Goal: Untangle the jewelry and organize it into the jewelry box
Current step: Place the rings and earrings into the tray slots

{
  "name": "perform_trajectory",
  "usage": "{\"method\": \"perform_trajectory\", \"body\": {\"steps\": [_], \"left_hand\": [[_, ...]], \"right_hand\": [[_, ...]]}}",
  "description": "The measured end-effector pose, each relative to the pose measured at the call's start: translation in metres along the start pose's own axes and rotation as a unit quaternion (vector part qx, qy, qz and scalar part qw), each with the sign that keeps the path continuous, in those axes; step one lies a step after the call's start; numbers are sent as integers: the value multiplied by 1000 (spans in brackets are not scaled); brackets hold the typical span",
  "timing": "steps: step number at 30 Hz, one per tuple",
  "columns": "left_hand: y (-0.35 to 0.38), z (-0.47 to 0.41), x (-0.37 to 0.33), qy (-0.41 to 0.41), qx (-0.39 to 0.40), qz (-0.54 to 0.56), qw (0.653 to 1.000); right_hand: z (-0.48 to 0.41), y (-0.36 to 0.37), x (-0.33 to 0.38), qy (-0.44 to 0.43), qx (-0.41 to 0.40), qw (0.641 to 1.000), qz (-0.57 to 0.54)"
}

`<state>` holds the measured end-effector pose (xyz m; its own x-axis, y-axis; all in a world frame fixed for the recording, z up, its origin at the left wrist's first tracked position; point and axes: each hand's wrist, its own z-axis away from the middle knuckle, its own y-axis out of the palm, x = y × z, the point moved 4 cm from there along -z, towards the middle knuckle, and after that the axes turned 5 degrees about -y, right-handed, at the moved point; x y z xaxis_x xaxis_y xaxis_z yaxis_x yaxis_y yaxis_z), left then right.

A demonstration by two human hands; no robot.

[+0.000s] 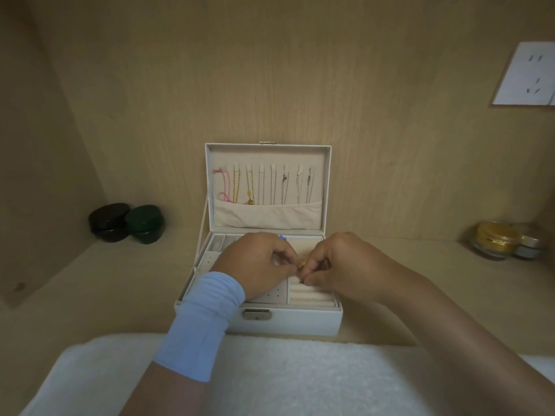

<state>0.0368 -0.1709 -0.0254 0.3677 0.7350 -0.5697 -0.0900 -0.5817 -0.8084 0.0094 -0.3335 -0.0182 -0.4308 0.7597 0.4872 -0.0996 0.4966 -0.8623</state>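
Observation:
A white jewelry box (300,321) stands open on the wooden desk, its lid upright. Inside the lid hang several necklaces (264,184): a pink cord, gold chains and silver chains, their ends tucked in a cloth pocket. Both hands hover over the tray. My left hand (255,262), with a light blue wrist sleeve, and my right hand (336,262) pinch a small gold ring (301,265) between their fingertips, just above the cream ring rolls (309,295). The earring panel with holes (271,295) is partly hidden under my left hand.
Two dark round jars (126,223), one brown and one green, sit at the back left. A gold-lidded glass jar (494,240) and a smaller jar stand at the back right. A white fluffy towel (300,376) covers the desk's front edge. A wall socket (528,73) is upper right.

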Motion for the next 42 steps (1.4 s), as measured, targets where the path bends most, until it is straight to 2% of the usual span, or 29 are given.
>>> {"method": "perform_trajectory", "body": {"steps": [2, 6, 10, 15, 23, 29, 33, 35, 39, 42], "left_hand": [[-1, 0, 0, 1, -24, -23, 999], [1, -3, 3, 2, -23, -30, 999], [7, -6, 3, 2, -26, -21, 999], [13, -9, 1, 25, -36, 2, 999], [14, -8, 0, 19, -53, -42, 998], [14, -8, 2, 49, -28, 4, 998], [15, -8, 0, 38, -39, -24, 998], [13, -8, -1, 19, -51, -12, 998], [7, -15, -8, 13, -94, 69, 993], [8, -21, -7, -5, -104, 63, 993]], "right_hand": [[-1, -2, 0, -2, -2, 1000, -1], [-4, -11, -10, 14, -91, 996, 10], [-6, 0, -15, 13, -56, 998, 20], [-8, -2, -21, 10, -80, 996, 21], [-9, -3, -25, -24, -62, 997, 25], [-10, 0, -26, -36, -52, 998, 10], [-7, -2, -21, -46, -61, 997, 28], [-7, -4, -20, -50, -87, 995, 5], [-11, -17, -25, -59, -195, 978, -38], [-15, -12, -29, -69, -210, 974, -49]]}}
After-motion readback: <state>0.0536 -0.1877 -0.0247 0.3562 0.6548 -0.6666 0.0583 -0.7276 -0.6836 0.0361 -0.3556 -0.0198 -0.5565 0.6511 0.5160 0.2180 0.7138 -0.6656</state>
